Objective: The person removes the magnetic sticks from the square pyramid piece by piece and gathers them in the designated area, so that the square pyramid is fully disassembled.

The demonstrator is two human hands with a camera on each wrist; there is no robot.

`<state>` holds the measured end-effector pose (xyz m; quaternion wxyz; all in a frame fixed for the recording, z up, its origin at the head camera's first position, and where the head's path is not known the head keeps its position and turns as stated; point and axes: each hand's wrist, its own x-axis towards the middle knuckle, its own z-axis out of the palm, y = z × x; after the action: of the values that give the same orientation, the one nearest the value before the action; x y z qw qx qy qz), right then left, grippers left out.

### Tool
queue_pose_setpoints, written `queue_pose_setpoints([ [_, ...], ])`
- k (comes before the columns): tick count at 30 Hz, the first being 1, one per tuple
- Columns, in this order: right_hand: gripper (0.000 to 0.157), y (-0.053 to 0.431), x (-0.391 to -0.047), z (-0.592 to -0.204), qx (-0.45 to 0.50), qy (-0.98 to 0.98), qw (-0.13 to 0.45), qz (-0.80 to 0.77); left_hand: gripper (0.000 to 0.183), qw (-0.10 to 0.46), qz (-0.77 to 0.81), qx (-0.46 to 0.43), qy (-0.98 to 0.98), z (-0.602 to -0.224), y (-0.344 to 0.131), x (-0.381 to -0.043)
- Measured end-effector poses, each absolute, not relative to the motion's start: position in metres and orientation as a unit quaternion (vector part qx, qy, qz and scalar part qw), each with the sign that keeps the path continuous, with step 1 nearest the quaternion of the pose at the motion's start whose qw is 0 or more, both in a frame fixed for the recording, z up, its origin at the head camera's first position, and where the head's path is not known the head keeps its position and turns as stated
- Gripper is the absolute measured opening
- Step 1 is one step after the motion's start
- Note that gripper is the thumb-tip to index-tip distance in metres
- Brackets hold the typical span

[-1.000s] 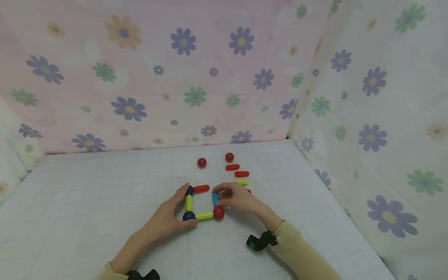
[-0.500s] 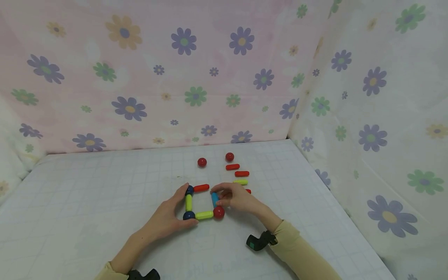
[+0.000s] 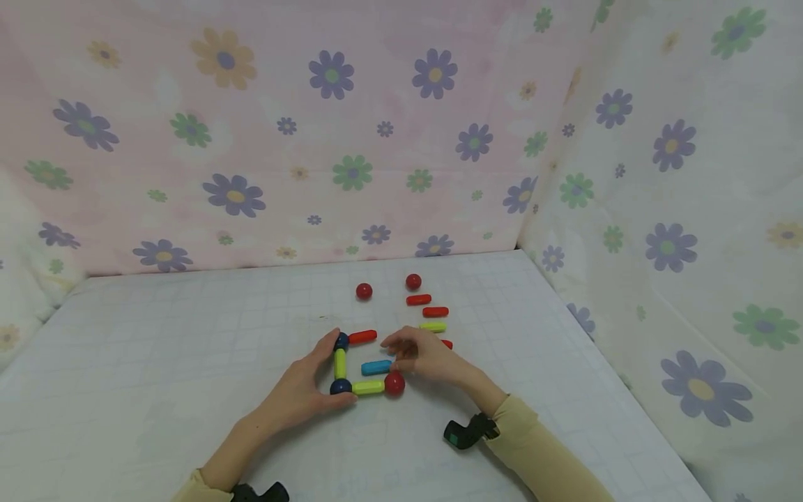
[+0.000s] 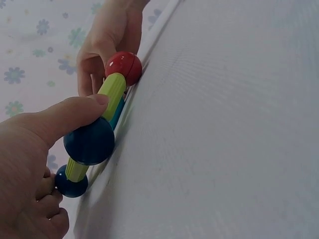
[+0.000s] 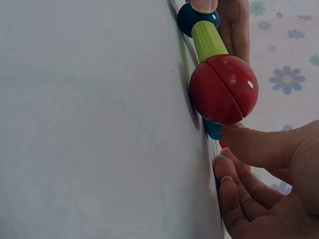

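Blue rod (image 3: pixel 376 367) has turned crosswise by the right hand (image 3: pixel 429 354), pinch unclear; a nudge could dislodge the red ball (image 3: pixel 394 384) from the frame (image 3: pixel 367 388) the left hand (image 3: pixel 297 387) pinches.

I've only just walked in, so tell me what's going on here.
At a table, a person is handling a rod-and-ball frame. The left hand holds it at its two blue balls. The right hand touches one end of a blue rod, near the frame's red ball. The frame's side by that hand is open. Farther back lie two more red balls and some loose rods.
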<state>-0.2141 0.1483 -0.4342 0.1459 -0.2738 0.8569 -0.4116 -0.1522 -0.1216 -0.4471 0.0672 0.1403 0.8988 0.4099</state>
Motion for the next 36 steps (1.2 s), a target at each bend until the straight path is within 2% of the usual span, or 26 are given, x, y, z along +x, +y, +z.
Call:
queue_pose_setpoints([
  [19, 0.019, 0.147, -0.2172, -0.4399, -0.306, 0.855, 0.139, -0.396, 0.11, 0.069, 0.406, 0.137, 0.901, -0.45, -0.1216, -0.1529],
  [36, 0.021, 0.1496, -0.2154, -0.4396, -0.268, 0.867, 0.132, -0.399, 0.109, 0.07, 0.409, 0.139, 0.899, -0.4487, -0.1216, -0.1523],
])
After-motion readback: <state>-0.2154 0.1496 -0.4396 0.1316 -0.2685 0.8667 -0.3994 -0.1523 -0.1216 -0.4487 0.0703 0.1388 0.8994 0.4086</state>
